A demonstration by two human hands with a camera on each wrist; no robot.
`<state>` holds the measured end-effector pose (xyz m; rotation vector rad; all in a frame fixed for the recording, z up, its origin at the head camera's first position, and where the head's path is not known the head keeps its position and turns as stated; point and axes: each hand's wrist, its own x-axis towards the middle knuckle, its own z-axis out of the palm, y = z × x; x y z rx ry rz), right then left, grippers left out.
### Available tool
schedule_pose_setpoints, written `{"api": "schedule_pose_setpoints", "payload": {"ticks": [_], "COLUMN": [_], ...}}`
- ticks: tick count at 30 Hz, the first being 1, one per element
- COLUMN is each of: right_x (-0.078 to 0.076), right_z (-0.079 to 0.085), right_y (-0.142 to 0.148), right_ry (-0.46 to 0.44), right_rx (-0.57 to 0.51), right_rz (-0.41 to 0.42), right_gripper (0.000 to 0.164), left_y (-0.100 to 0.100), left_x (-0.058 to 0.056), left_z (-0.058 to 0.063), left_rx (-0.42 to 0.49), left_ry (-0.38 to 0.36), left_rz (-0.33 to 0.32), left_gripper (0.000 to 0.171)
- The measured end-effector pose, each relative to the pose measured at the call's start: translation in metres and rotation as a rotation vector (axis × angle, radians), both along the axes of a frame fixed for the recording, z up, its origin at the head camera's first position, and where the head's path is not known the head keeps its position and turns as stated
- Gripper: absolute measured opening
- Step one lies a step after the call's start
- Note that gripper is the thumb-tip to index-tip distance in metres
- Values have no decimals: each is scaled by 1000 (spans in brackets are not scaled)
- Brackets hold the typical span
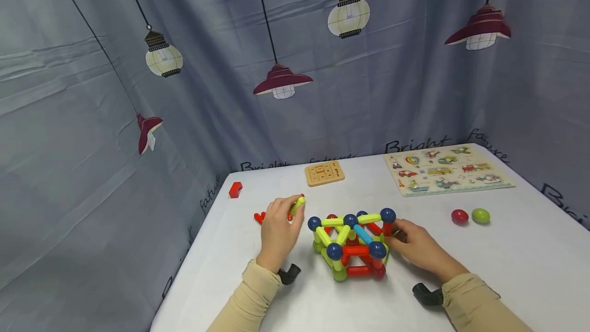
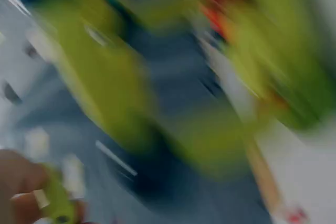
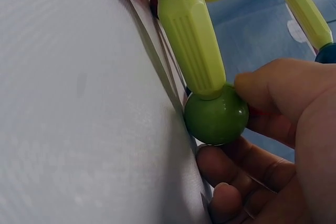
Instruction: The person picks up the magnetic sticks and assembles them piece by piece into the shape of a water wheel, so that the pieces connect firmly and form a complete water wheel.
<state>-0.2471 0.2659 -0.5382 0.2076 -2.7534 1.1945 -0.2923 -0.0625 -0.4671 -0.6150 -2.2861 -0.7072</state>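
Note:
In the middle of the white table stands a frame of rods and balls (image 1: 356, 250), with dark blue balls on top and green and red ones at the bottom. My left hand (image 1: 278, 229) pinches a loose yellow-green rod (image 1: 298, 205) just off the frame's left side. The left wrist view is badly blurred, though the rod (image 2: 58, 198) shows between fingertips at the lower left. On the frame's right side, my right hand (image 1: 421, 250) grips a lower corner. Up close, its thumb and fingers lie around a green ball (image 3: 215, 116) under a yellow-green rod (image 3: 193, 43).
Red rods (image 1: 259, 218) lie partly hidden behind my left hand. A red block (image 1: 235, 189) sits at the far left, a small wooden board (image 1: 324, 172) at the back. To the right are a picture puzzle board (image 1: 405, 188), a red ball (image 1: 459, 216) and a green ball (image 1: 481, 215).

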Motion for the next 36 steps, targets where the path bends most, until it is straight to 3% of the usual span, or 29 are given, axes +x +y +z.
{"api": "schedule_pose_setpoints", "payload": {"ticks": [2,5,7,9,14,23,27,31,36], "right_x": [-2,-5,-8,-9,-10,-8,-6,-2,0], "right_z": [0,0,0,1,-1,3,1,-3,-4], "right_y": [0,0,0,-1,-2,5,6,7,9], "right_ry": [7,26,41,50,70,109,104,71,55], "right_rx": [-4,-16,-22,-22,-15,-7,-18,-28,-13], "right_rz": [1,-2,5,15,16,31,44,54,34], "right_gripper": [39,39,38,37,35,23,21,22,19], "left_y": [22,57,76,90,112,129,126,119,116], "left_x": [20,41,47,48,43,35,36,39,41], "left_z": [23,49,60,65,61,45,44,43,39], "left_rx": [-72,-251,-357,-425,-509,-538,-544,-618,-702], "left_ry": [-18,-137,-202,-233,-252,-229,-287,-366,-347], "left_rz": [-134,-299,-321,-292,-206,-162,-278,-428,-484], "left_gripper": [29,29,27,26,31,32,28,41,59]}}
